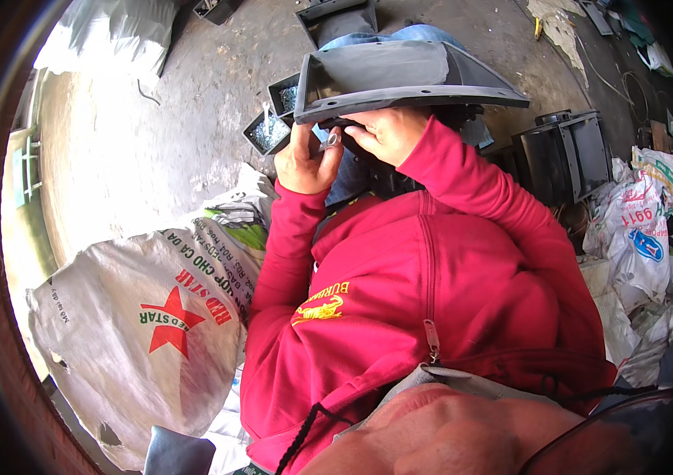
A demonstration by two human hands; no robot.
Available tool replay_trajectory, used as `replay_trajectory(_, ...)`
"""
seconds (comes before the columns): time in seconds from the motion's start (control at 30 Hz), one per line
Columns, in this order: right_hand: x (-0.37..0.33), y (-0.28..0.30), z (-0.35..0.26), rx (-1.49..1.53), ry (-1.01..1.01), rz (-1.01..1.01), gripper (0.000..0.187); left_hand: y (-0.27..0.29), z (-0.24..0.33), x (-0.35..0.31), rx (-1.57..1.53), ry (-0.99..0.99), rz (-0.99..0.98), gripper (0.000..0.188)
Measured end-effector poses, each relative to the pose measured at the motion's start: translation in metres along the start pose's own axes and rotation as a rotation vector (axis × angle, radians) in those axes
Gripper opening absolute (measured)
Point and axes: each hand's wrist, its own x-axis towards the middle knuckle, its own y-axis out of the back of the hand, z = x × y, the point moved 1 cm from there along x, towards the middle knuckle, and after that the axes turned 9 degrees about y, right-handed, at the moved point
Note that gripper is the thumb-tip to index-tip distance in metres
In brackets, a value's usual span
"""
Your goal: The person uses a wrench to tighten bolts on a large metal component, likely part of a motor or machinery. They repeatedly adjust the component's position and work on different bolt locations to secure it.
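A dark grey, tray-shaped housing [388, 70] with sloping walls and holes along its rim is tilted in front of me, above my lap. My left hand [305, 165] is closed below its near left corner, with a small shiny metal piece [330, 141] between thumb and fingers; its kind is unclear. Against the underside of the near rim, my right hand [393, 133] has its fingers bent around a small dark part [339, 123]. The rim and the hand hide most of that part. What supports the housing from below is out of sight.
Two small black bins [267, 134] of bluish-silver hardware stand beyond my left hand, a light-coloured tool in the nearer one. Another dark housing [340, 22] lies at the far side. More black housings [564, 154] and white sacks [641, 229] are on the right; a large printed sack [106, 317] fills the left.
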Motion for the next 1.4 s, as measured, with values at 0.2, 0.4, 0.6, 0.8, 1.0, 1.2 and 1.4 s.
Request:
replay_trajectory(0.2, -0.006, -0.004, 0.006, 0.074, -0.031, -0.008, 0.032, -0.003, 0.003, -0.001, -0.014, 0.005, 0.033, 0.032)
replay_trajectory(0.4, -0.002, 0.004, 0.000, 0.016, -0.065, -0.018, 0.029, 0.002, 0.003, -0.005, 0.083, 0.019, -0.013, 0.032)
replay_trajectory(0.6, 0.000, 0.006, -0.003, -0.003, -0.027, -0.036, 0.033, 0.005, -0.001, 0.001, 0.067, -0.052, -0.024, 0.031)
replay_trajectory(0.8, 0.000, 0.007, 0.000, 0.030, -0.041, -0.043, 0.033, 0.015, 0.016, 0.005, 0.141, -0.077, -0.068, 0.027)
replay_trajectory(1.0, 0.001, 0.010, -0.002, 0.046, -0.029, -0.023, 0.031, 0.020, 0.021, 0.008, 0.174, -0.075, -0.143, 0.028)
replay_trajectory(1.2, -0.003, 0.007, 0.001, 0.090, -0.054, 0.031, 0.026, 0.023, 0.021, 0.009, 0.124, -0.080, -0.101, 0.038)
replay_trajectory(1.4, 0.000, 0.013, -0.004, 0.059, -0.110, -0.047, 0.023, 0.027, 0.019, 0.010, 0.176, -0.083, -0.089, 0.038)
